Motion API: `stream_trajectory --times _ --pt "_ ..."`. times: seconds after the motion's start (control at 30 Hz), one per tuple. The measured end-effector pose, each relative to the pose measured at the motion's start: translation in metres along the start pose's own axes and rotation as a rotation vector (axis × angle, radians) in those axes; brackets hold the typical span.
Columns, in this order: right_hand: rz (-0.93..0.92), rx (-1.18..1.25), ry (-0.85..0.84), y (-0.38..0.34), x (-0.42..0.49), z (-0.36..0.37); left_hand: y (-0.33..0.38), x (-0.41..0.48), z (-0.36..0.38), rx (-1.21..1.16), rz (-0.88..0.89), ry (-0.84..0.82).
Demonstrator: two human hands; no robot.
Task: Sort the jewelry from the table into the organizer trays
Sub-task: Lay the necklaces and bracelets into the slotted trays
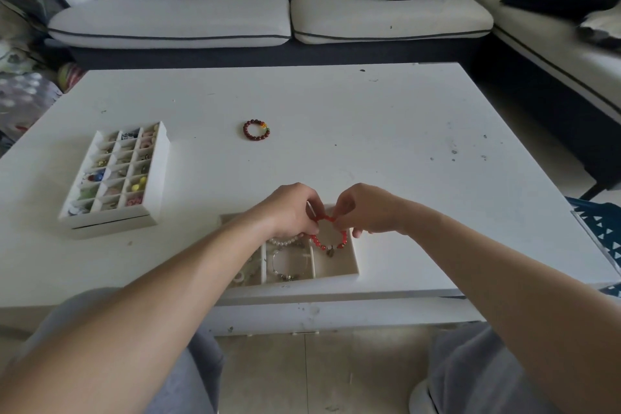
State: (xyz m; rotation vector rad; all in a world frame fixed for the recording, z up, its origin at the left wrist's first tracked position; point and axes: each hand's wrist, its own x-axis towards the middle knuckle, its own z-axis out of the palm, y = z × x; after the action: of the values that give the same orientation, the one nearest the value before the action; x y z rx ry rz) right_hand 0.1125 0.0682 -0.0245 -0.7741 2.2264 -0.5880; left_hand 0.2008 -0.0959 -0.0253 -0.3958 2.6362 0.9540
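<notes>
Both hands meet over the near organizer tray [353,265], which sits at the front edge of the white surface [369,118]. The left hand [289,208] and the right hand [366,208] each pinch the top of a red bead bracelet [327,240], fingers clamped on its string from either side. The loop hangs down from the fingers, so its long axis runs from the grip toward the person, and its lower beads and a small dark charm sit over the tray's right compartment. Whether those beads already touch the compartment floor I cannot tell.

That vertical relation is what the coming move turns on: the compartment lies directly under the bracelet, so it looks as though lowering and letting go would be enough, with no sideways travel. A pearl strand [285,241] lies just beside the left hand in the neighbouring compartment, and a silver charm bracelet [289,262] fills the middle one.

A dark red bead bracelet [256,129] lies alone farther out on the surface, well apart from both hands and slightly left of them, so the left hand is marginally nearer. The small-compartment tray [158,175] stands at the left, already holding many small pieces
</notes>
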Motion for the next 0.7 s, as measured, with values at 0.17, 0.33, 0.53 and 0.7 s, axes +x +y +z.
stream_trajectory --times 0.17,0.33,0.53,0.7 --pt "-0.033 -0.085 0.105 0.002 0.005 0.003 0.002 0.002 0.004 0.074 0.035 0.073" --pt "-0.017 -0.151 0.185 0.003 0.009 0.007 0.001 0.002 0.009 0.166 0.071 0.134" --pt "0.035 -0.314 0.255 0.001 0.013 0.012 -0.001 0.005 0.015 0.196 0.102 0.206" --pt "-0.016 -0.338 0.3 0.004 0.012 0.006 -0.002 0.001 0.008 0.298 0.125 0.232"
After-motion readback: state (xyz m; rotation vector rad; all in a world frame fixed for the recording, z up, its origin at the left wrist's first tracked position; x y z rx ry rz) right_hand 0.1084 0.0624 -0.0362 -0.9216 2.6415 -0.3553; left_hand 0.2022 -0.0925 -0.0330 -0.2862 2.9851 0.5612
